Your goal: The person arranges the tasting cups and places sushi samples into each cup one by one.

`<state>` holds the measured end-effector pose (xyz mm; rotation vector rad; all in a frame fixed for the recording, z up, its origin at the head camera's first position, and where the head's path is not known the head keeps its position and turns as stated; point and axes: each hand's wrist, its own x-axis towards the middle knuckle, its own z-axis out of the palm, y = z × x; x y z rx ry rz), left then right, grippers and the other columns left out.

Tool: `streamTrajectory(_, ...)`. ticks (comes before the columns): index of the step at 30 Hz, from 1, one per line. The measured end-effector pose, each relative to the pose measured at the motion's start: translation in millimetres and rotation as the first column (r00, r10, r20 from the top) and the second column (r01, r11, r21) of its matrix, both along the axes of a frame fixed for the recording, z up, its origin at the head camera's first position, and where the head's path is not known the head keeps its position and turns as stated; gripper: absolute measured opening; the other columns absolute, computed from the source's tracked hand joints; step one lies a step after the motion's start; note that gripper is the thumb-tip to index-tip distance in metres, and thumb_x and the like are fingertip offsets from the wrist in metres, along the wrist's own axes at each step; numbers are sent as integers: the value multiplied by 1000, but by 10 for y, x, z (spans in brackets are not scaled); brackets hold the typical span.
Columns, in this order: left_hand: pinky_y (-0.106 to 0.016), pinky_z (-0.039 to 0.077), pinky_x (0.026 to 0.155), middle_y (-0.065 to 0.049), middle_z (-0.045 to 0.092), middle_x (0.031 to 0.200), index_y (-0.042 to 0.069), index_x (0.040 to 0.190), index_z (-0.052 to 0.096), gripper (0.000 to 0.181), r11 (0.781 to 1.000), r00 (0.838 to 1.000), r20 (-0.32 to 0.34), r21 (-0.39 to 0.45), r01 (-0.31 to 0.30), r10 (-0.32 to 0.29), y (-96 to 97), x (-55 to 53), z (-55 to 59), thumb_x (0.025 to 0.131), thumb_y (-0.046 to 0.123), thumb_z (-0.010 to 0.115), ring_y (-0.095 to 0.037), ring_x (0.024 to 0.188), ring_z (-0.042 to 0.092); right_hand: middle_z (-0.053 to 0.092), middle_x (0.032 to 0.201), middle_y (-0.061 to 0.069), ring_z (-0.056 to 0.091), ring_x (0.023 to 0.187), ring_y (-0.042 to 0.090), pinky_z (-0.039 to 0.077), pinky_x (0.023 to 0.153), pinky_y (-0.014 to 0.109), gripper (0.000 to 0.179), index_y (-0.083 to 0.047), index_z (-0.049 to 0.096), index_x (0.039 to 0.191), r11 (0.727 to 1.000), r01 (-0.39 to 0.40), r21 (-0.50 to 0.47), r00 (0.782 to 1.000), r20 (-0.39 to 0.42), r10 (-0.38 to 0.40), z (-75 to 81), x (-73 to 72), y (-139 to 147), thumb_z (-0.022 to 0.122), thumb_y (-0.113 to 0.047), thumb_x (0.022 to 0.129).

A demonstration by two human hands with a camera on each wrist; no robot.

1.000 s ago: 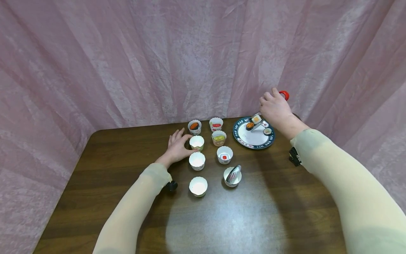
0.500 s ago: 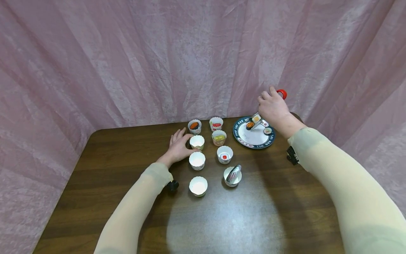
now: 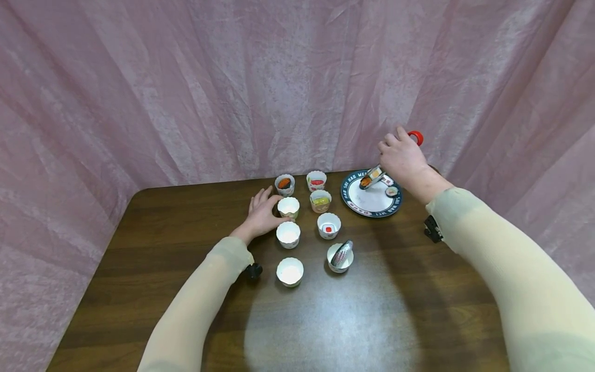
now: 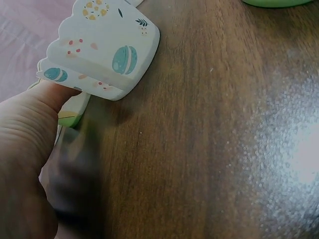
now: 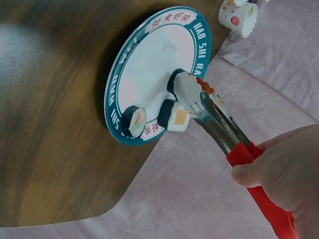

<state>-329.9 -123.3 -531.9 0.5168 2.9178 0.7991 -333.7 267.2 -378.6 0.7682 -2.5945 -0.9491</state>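
My left hand (image 3: 262, 213) holds a white paper baking cup (image 3: 288, 206) between thumb and fingers, at the left of the cup rows. In the left wrist view a neighbouring cup (image 4: 104, 50) with a macaron print covers the fingertips. My right hand (image 5: 289, 174) grips red-handled metal tongs (image 5: 219, 129). Their tips are around an orange-topped sushi piece (image 3: 365, 182) on the blue-rimmed white plate (image 3: 355, 204). Beside it on the plate are a sushi piece with a yellow centre (image 5: 178, 118) and a small round sushi roll (image 5: 134, 122).
Other cups hold an orange-topped sushi (image 3: 284, 183), a red-topped piece (image 3: 317, 182), a yellow piece (image 3: 321, 201), a small red-marked piece (image 3: 328, 229) and a silvery fish-topped piece (image 3: 342, 253). Two bare white cups (image 3: 290, 272) stand in the left column. A pink curtain (image 3: 260, 93) hangs behind the table.
The tongs' tips have come over the orange-topped sushi, covering more of it. My right hand shifted slightly left, then a little back right. The left hand stays at its cup.
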Motion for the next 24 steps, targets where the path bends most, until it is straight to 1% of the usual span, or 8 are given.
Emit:
streamTrajectory(7, -62, -1, 120, -16, 12, 169, 16, 144, 55, 73, 1000, 1000, 20, 18, -2, 2, -11, 9, 0, 86, 54, 78, -41, 154, 2, 66, 109, 14, 51, 108, 37, 24, 112, 63, 17, -7, 78, 95, 1000, 6, 13, 1000, 12, -6, -13, 12, 13, 76, 5, 83)
streamTrajectory(13, -62, -2, 120, -16, 11, 169, 17, 144, 54, 73, 1000, 1000, 30, 25, -5, 4, -21, 12, 5, 86, 54, 79, -41, 154, 2, 65, 107, 14, 51, 106, 37, 24, 112, 62, 15, -7, 78, 93, 1000, -19, 2, 1000, 2, 19, 13, 22, 22, 74, 5, 85)
streamTrajectory(16, -62, -2, 120, -16, 11, 169, 17, 144, 54, 74, 1000, 1000, 31, 25, -4, 3, -24, 8, 5, 86, 55, 79, -40, 154, 1, 64, 104, 14, 51, 105, 36, 25, 111, 62, 15, -7, 78, 93, 999, -35, -3, 999, -10, 35, 30, 30, 25, 74, 5, 85)
streamTrajectory(19, -63, -2, 120, -15, 11, 169, 17, 144, 54, 75, 1000, 1000, 25, 20, -4, 4, -26, -4, -1, 85, 56, 79, -41, 154, 1, 64, 102, 13, 52, 104, 36, 27, 110, 61, 16, -8, 78, 92, 998, -63, -26, 998, -30, 62, 50, 37, 20, 71, 5, 86)
streamTrajectory(24, -64, -1, 120, -17, 12, 169, 17, 144, 55, 76, 1000, 1000, 14, 11, -8, 8, -24, -12, 3, 85, 57, 79, -41, 154, 1, 63, 99, 12, 53, 104, 36, 28, 112, 60, 15, -7, 77, 92, 984, -136, -111, 989, -70, 129, 90, 53, -1, 64, 0, 93)
